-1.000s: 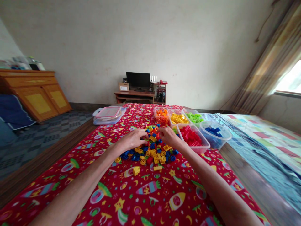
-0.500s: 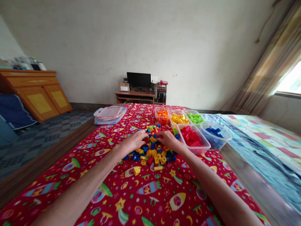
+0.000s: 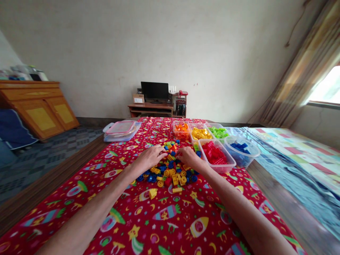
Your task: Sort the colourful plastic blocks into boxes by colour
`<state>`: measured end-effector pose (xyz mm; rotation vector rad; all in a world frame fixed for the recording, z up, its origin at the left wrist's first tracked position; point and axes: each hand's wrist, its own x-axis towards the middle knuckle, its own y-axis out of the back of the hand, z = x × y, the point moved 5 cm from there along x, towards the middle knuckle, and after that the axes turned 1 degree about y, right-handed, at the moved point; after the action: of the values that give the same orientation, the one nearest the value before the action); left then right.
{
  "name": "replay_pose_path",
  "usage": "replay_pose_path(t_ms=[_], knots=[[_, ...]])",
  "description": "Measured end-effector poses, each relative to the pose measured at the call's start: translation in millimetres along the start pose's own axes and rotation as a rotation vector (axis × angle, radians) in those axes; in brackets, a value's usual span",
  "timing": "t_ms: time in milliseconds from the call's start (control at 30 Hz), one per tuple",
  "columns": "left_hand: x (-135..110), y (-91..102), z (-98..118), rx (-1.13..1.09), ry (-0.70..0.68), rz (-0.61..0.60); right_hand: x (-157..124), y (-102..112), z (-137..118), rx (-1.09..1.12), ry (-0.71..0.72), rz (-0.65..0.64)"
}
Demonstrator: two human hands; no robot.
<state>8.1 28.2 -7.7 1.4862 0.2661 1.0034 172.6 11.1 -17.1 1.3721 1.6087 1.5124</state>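
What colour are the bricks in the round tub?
Those bricks are blue, as the head view shows.

Multicoloured bricks (image 3: 171, 165) — one loose heap

Bricks (image 3: 172, 172) partly out of sight behind both hands (image 3: 152, 156) (image 3: 189, 157), window (image 3: 326, 88) partly beyond right edge.

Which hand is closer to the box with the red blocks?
The right hand. It is over the pile, just left of the red-block box; the left hand is farther left, across the pile's middle.
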Motion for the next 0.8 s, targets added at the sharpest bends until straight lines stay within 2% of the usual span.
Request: replay_pose_path(t_ms=[167, 300, 400, 467, 533, 600, 667, 800], knots=[[2.8, 3.2, 1.4, -0.099, 0.029, 0.007, -0.7, 6.8, -2.5, 0.038, 0.013, 0.066], [5.0, 11.2, 1.8, -0.263, 0.12, 0.072, 2.2, 22.2, -3.0, 0.276, -0.085, 0.161], [5.6, 11.7, 2.0, -0.425, 0.218, 0.079, 3.3, 23.8, -8.5, 0.627, -0.164, 0.064], [5.7, 6.7, 3.3, -0.521, 0.264, 0.055, 2.4, 22.9, -17.2, 0.82, -0.143, -0.013], [5.5, 0.0, 4.9, -0.622, 0.305, 0.042, 0.9, 23.2, -25.8, 0.91, -0.084, -0.054], [4.9, -6.2, 6.5, -0.731, 0.354, 0.031, -0.5, 25.3, -30.6, 0.886, -0.033, -0.066], [4.1, -8.6, 8.6, -0.81, 0.388, 0.019, -1.4, 32.6, -29.9, 0.751, -0.003, -0.031], [2.6, 3.4, 8.1, -0.716, 0.405, 0.045, -6.1, 69.3, -12.7, 0.36, 0.003, 0.125]])
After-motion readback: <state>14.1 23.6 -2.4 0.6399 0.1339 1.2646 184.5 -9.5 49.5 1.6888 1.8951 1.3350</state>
